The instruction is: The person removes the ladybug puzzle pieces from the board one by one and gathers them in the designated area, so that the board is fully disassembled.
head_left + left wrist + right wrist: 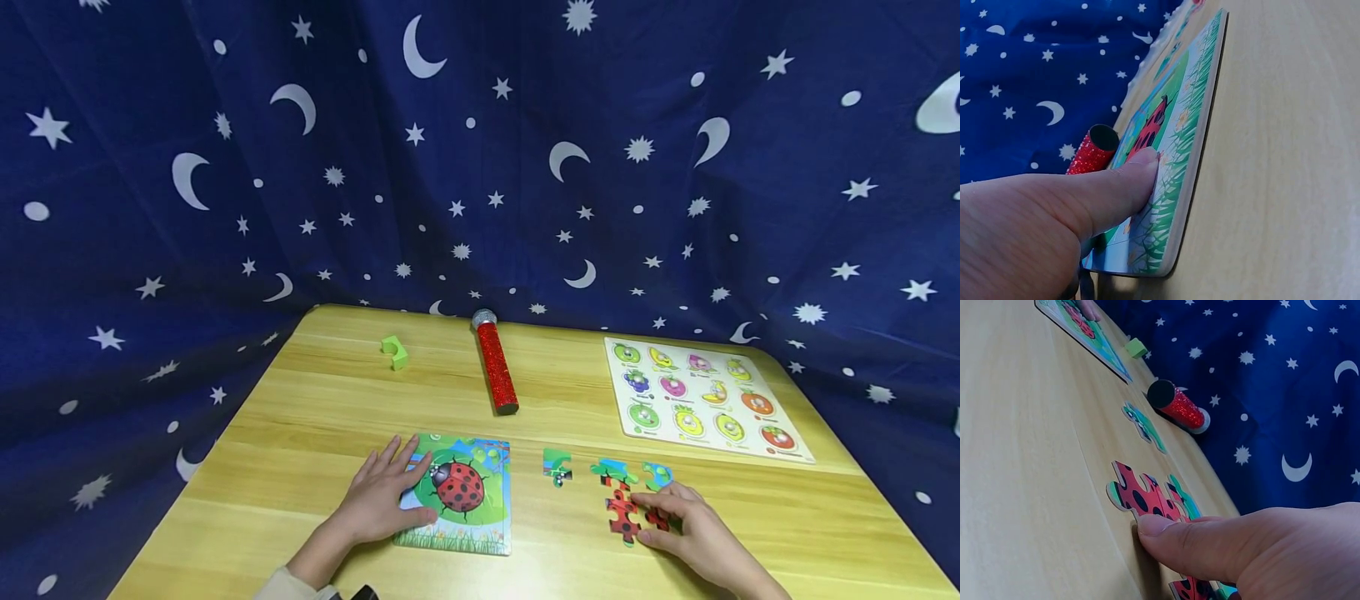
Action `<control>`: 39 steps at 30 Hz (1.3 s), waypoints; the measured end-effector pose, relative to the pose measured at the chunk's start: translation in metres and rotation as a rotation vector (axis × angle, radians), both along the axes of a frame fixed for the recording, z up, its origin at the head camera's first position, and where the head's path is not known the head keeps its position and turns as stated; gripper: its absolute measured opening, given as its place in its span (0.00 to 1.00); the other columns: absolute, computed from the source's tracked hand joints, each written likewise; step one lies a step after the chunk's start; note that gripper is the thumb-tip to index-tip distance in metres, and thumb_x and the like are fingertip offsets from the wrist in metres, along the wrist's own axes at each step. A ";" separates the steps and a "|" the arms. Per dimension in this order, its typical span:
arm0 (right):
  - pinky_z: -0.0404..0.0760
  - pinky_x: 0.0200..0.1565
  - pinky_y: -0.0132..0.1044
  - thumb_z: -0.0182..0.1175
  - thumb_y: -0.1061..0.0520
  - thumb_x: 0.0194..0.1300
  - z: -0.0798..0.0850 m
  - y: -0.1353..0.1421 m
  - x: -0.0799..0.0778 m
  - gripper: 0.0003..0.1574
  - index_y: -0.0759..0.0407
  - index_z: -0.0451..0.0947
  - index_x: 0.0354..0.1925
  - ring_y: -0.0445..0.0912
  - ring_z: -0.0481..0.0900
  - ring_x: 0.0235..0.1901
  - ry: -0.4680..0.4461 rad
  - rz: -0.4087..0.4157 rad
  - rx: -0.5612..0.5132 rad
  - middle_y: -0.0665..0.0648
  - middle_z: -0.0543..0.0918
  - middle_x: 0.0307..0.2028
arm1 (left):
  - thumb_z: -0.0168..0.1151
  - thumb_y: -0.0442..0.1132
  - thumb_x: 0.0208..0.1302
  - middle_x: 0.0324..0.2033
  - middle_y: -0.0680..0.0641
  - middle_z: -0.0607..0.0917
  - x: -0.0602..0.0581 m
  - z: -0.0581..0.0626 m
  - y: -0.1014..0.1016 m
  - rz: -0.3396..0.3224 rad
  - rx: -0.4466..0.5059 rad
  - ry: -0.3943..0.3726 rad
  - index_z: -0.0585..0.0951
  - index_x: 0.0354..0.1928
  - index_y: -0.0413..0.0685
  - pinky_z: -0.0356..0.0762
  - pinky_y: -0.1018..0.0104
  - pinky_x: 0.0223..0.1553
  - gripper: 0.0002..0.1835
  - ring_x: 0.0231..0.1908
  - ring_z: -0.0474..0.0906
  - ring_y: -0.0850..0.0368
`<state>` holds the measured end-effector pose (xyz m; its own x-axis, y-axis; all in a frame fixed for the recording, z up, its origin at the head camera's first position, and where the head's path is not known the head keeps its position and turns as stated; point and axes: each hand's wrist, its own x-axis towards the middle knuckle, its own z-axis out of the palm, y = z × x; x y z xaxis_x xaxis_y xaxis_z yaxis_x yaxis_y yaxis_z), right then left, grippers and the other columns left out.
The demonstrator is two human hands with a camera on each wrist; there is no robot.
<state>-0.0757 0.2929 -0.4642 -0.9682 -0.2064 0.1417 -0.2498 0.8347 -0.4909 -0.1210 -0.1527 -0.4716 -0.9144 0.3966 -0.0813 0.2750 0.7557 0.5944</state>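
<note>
My left hand (381, 498) rests with spread fingers on the left part of a square ladybug puzzle board (480, 533). Its thumb (1129, 181) lies flat on the picture in the left wrist view. Further right, my right hand (701, 533) pinches a red, black-spotted puzzle piece (622, 517) between thumb and forefinger. The right wrist view shows the thumb tip at the edge of this spotted piece (1141, 497). Another red piece (657, 519) lies partly hidden under that hand. Green-and-blue pieces (613, 472) lie just behind, with a blue-green piece (657, 475) near the knuckles.
A loose green piece with a ladybug's head part (557, 465) lies between the board and the right hand. Behind are a red glittery microphone (497, 367), a green arched block (395, 353) and a fruit peg board (705, 396). A blue star-patterned curtain (480, 167) borders the table.
</note>
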 end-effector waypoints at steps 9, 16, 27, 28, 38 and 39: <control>0.66 0.36 0.27 0.74 0.47 0.51 -0.001 -0.001 -0.003 0.23 0.48 0.86 0.46 0.29 0.63 0.35 0.015 0.014 -0.005 0.37 0.71 0.31 | 0.65 0.66 0.55 0.77 0.42 0.55 0.000 0.000 0.000 0.001 -0.001 -0.001 0.67 0.72 0.50 0.34 0.32 0.73 0.46 0.78 0.40 0.35; 0.62 0.33 0.27 0.75 0.51 0.50 0.003 -0.002 -0.001 0.23 0.51 0.86 0.47 0.30 0.61 0.33 0.049 0.009 -0.021 0.38 0.69 0.30 | 0.65 0.66 0.55 0.77 0.42 0.54 0.001 0.001 0.001 -0.010 0.000 -0.007 0.67 0.72 0.49 0.34 0.32 0.73 0.47 0.78 0.39 0.36; 0.66 0.28 0.26 0.70 0.53 0.58 0.032 -0.130 -0.034 0.23 0.60 0.82 0.51 0.32 0.63 0.27 -0.014 0.264 -0.190 0.48 0.73 0.29 | 0.65 0.67 0.55 0.77 0.42 0.55 0.000 -0.003 0.000 -0.005 -0.010 0.018 0.67 0.72 0.49 0.36 0.32 0.72 0.47 0.78 0.41 0.36; 0.67 0.28 0.26 0.70 0.52 0.59 0.031 -0.147 -0.038 0.24 0.61 0.82 0.52 0.32 0.64 0.27 -0.057 0.283 -0.192 0.48 0.74 0.29 | 0.65 0.66 0.56 0.77 0.41 0.55 0.000 -0.003 0.000 -0.008 -0.008 0.024 0.66 0.72 0.49 0.36 0.31 0.72 0.47 0.77 0.41 0.35; 0.67 0.29 0.27 0.73 0.54 0.55 0.011 -0.224 -0.056 0.29 0.65 0.81 0.54 0.36 0.66 0.29 -0.206 0.331 -0.164 0.51 0.76 0.30 | 0.62 0.67 0.58 0.77 0.43 0.54 0.000 -0.005 -0.001 -0.031 -0.006 0.039 0.65 0.73 0.49 0.38 0.31 0.72 0.47 0.78 0.42 0.36; 0.66 0.29 0.26 0.74 0.54 0.55 0.011 -0.226 -0.056 0.28 0.64 0.82 0.53 0.35 0.66 0.29 -0.198 0.337 -0.162 0.50 0.76 0.30 | 0.62 0.67 0.58 0.77 0.43 0.54 0.000 -0.005 -0.003 -0.022 -0.006 0.040 0.65 0.73 0.49 0.38 0.32 0.72 0.47 0.78 0.42 0.37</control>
